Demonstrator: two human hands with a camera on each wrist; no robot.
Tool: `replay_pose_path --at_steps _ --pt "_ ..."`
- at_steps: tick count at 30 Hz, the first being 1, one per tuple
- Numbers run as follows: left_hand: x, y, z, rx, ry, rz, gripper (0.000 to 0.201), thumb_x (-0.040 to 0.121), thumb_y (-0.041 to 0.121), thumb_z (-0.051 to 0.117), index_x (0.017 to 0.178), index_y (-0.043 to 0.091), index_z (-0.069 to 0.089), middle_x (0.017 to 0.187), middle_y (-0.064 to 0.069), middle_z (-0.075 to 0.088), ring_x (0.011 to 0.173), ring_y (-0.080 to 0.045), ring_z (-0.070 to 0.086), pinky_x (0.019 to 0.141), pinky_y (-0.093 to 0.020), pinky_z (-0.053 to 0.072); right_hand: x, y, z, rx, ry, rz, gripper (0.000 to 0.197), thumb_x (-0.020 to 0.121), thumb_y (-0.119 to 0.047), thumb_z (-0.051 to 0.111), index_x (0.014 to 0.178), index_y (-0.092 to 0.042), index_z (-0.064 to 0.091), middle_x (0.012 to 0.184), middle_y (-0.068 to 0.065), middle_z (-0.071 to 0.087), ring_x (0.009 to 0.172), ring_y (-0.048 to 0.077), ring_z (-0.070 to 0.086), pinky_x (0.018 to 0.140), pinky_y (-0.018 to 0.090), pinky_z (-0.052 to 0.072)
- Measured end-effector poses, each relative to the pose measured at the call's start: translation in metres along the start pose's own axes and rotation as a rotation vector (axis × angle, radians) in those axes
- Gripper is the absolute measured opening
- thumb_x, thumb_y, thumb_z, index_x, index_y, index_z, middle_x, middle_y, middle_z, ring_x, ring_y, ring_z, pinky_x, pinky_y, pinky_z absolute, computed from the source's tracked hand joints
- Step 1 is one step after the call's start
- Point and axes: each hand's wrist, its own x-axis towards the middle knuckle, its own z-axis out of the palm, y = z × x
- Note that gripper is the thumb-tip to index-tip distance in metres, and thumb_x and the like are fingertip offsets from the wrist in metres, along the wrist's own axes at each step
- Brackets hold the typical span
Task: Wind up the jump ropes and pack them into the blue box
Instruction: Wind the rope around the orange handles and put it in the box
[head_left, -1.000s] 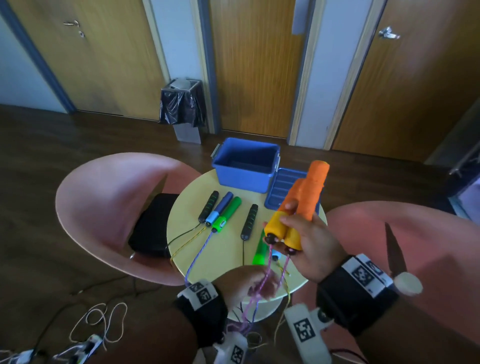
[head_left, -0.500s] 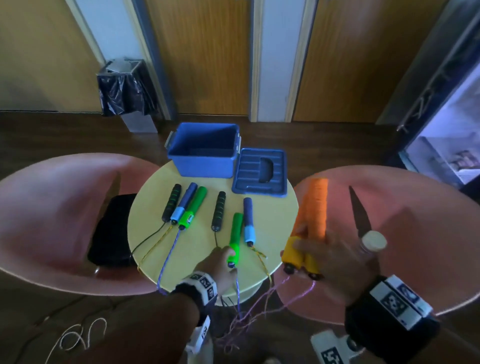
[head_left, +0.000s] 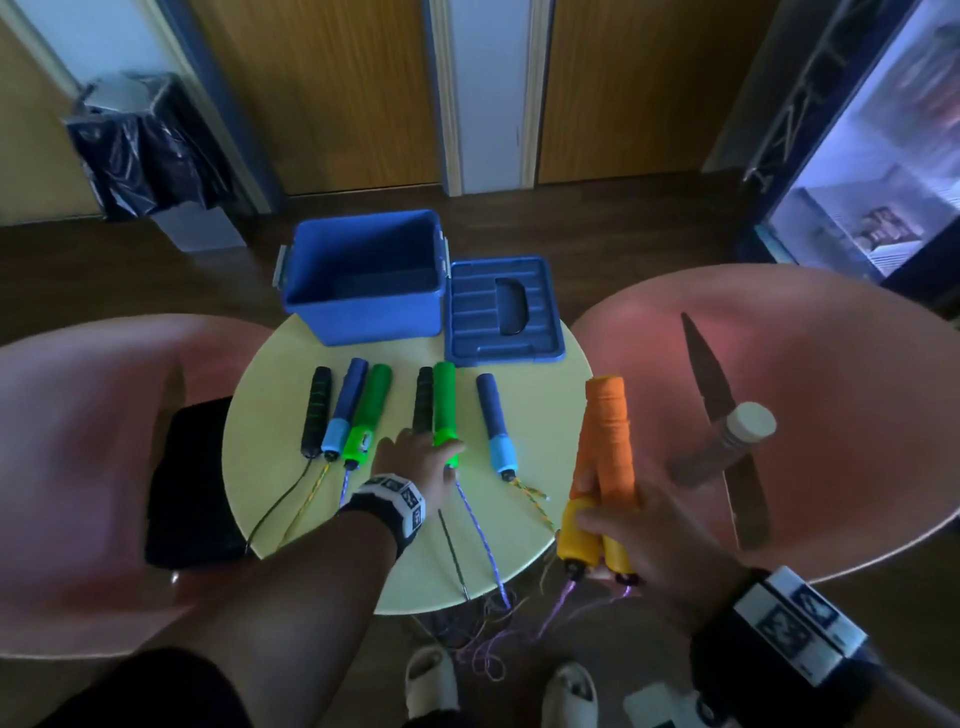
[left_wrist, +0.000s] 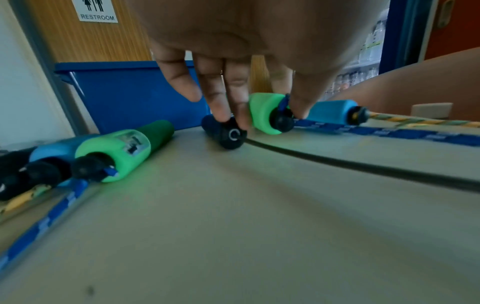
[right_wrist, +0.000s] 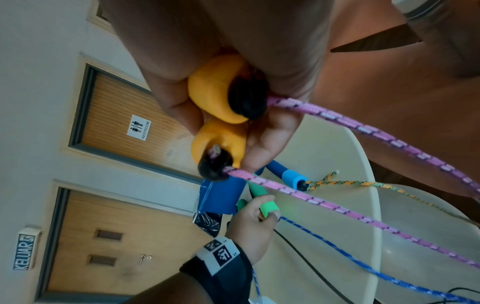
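Note:
The open blue box (head_left: 363, 280) stands at the back of the round yellow table (head_left: 530, 415), its lid (head_left: 504, 312) beside it. Six jump-rope handles lie in front: black (head_left: 316, 410), blue (head_left: 344, 410) and green (head_left: 368, 415) on the left, then black (head_left: 423, 397), green (head_left: 444, 405) and blue (head_left: 496, 426). My left hand (head_left: 434, 457) pinches the near end of the middle green handle (left_wrist: 265, 115), fingers (left_wrist: 221, 98) also touching the black one (left_wrist: 226, 133). My right hand (head_left: 618, 525) grips two orange handles (head_left: 605, 447) together at the table's right edge; their pink rope (right_wrist: 337, 207) hangs down.
Pink chairs flank the table, the left (head_left: 78, 415) holding a black cushion (head_left: 192, 483), the right (head_left: 831, 415) a white-capped bottle (head_left: 727, 441). Ropes trail off the front edge into a tangle (head_left: 483, 639) by my white slippers (head_left: 431, 680). A bin (head_left: 145, 150) stands by the doors.
My left hand let go of the pink rope, reached onto the table and took the middle green handle, sliding it up beside the black one. The right hand lowered the orange handles to the right.

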Motion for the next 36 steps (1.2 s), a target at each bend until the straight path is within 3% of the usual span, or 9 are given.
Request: replay_pose_path --at_steps 3,8,12,14,16,19,24,31,36 --pt "0.019 -0.02 -0.003 0.031 -0.018 0.033 0.038 0.092 0.044 0.049 0.13 0.045 0.049 0.121 0.001 0.057 0.114 -0.027 0.048 0.091 -0.042 0.041 0.007 0.005 0.014 0.006 0.01 0.008 0.023 0.081 0.005 0.067 0.102 -0.002 0.061 0.086 0.023 0.062 0.069 0.031 0.062 0.052 0.037 0.057" --pt "0.037 -0.038 -0.007 0.098 -0.09 0.044 0.037 0.09 0.036 0.055 0.127 0.04 0.056 0.125 -0.003 0.051 0.118 -0.029 0.045 0.094 -0.041 0.041 0.026 0.008 0.034 0.029 -0.035 0.027 0.034 0.062 -0.012 0.069 0.095 -0.01 0.063 0.076 0.02 0.058 0.058 0.026 0.056 0.048 0.029 0.048" --pt "0.038 -0.02 -0.017 0.107 -0.082 0.029 0.039 0.083 0.039 0.059 0.121 0.032 0.059 0.132 -0.006 0.043 0.124 -0.03 0.04 0.097 -0.044 0.037 0.039 0.01 0.04 0.062 -0.037 0.029 0.035 0.057 -0.015 0.073 0.091 -0.016 0.064 0.071 0.015 0.058 0.062 0.031 0.059 0.054 0.035 0.05" --pt "0.037 -0.001 -0.02 0.037 -0.025 0.151 0.041 0.084 0.037 0.059 0.124 0.031 0.052 0.136 -0.007 0.04 0.122 -0.03 0.042 0.097 -0.045 0.039 0.042 0.009 0.039 0.052 -0.027 0.031 0.037 0.058 -0.014 0.072 0.094 -0.014 0.064 0.073 0.015 0.059 0.064 0.032 0.061 0.056 0.036 0.051" --pt "0.035 0.02 -0.017 -0.043 -0.003 0.413 0.047 0.087 0.033 0.057 0.132 0.029 0.047 0.147 -0.009 0.034 0.128 -0.031 0.04 0.1 -0.046 0.04 0.042 0.008 0.037 0.056 -0.028 0.041 0.038 0.061 -0.011 0.07 0.098 -0.01 0.062 0.075 0.017 0.059 0.067 0.033 0.062 0.055 0.036 0.052" --pt "0.033 0.042 -0.012 0.081 -0.113 0.688 0.044 0.091 0.04 0.053 0.133 0.028 0.049 0.154 -0.008 0.031 0.14 -0.03 0.028 0.108 -0.047 0.032 0.041 0.008 0.033 0.054 -0.023 0.047 0.037 0.061 -0.012 0.069 0.098 -0.01 0.063 0.079 0.018 0.06 0.069 0.034 0.062 0.053 0.034 0.051" --pt "0.036 0.033 -0.007 0.158 -0.124 0.587 0.034 0.092 0.041 0.05 0.119 0.022 0.06 0.128 -0.002 0.052 0.131 -0.026 0.036 0.101 -0.045 0.032 0.04 0.011 0.021 0.08 -0.024 0.021 0.032 0.062 -0.01 0.07 0.094 -0.012 0.064 0.079 0.019 0.057 0.07 0.038 0.059 0.054 0.035 0.049" --pt "0.026 -0.006 -0.013 0.096 -0.114 0.462 0.034 0.087 0.039 0.054 0.112 0.019 0.065 0.141 -0.009 0.046 0.133 -0.028 0.04 0.101 -0.044 0.04 0.039 0.007 0.009 -0.014 -0.081 -0.001 0.032 0.068 -0.007 0.073 0.098 -0.002 0.064 0.078 0.018 0.061 0.06 0.024 0.06 0.052 0.031 0.05" --pt "-0.015 0.015 -0.03 -0.168 -0.079 0.345 0.032 0.088 0.045 0.052 0.108 0.024 0.066 0.125 0.0 0.059 0.114 -0.023 0.057 0.094 -0.037 0.047 0.04 0.002 0.003 -0.005 -0.178 -0.013 0.03 0.07 -0.003 0.075 0.098 -0.003 0.063 0.078 0.014 0.059 0.069 0.028 0.058 0.067 0.043 0.052"
